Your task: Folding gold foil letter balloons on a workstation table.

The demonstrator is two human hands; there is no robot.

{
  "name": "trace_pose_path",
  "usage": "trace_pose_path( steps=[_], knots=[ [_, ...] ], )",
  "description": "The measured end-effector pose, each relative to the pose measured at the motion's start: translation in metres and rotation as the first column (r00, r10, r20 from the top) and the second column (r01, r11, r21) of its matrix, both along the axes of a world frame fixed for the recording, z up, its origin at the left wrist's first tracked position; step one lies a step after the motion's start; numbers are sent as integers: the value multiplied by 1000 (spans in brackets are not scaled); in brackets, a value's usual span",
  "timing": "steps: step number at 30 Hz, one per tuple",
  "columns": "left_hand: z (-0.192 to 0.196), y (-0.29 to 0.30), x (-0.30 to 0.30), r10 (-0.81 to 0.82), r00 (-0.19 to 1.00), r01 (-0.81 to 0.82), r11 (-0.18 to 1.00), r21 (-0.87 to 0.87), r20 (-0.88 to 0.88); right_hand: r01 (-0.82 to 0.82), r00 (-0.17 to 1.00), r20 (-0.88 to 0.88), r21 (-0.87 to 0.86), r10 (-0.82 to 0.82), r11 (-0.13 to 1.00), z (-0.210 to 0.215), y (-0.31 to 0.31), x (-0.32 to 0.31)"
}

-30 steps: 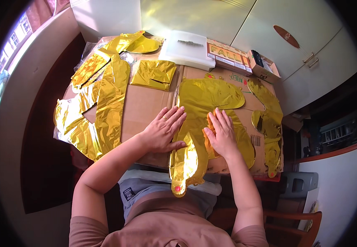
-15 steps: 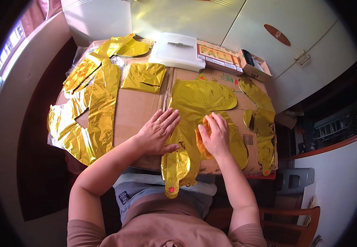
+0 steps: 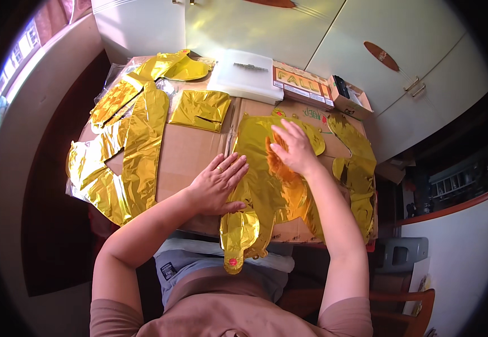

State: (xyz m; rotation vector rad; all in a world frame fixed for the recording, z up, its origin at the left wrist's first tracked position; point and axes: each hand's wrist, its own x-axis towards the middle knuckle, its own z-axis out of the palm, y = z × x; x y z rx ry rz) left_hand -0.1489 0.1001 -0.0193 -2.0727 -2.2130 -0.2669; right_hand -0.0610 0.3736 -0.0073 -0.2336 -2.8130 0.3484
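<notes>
A flat gold foil balloon lies spread on the cardboard, its tab with a red spot hanging past the near edge. My left hand rests flat and open along its left side, fingers stretched and a ring on one. Over its upper right part is my right hand, fingers slightly bent and apart, holding nothing that shows. Whether its fingertips press on the foil, I cannot tell. The orange patch beneath this hand and forearm looks like their reflection in the shiny foil. My right forearm hides part of the balloon's lower right lobe.
More flat gold foil pieces cover the cardboard's left side; another lies at the right. A folded gold foil piece sits near the middle. Behind stand a white plastic box, a printed box and an open carton, before pale cabinets.
My right hand has slid away from me over the foil, and its orange reflection has stretched longer. The left hand stays in place. The view has shifted slightly.
</notes>
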Motion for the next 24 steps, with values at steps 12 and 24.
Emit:
trace_pose_path(
  steps=[12,24],
  knots=[
    [-2,0,-1,-17,1000,17,1000,13,6,-206,977,76,64,201,977,-20,-45,-60],
    [-6,0,-1,-11,1000,10,998,54,22,-83,997,4,40,82,996,-31,-46,-67]
  ],
)
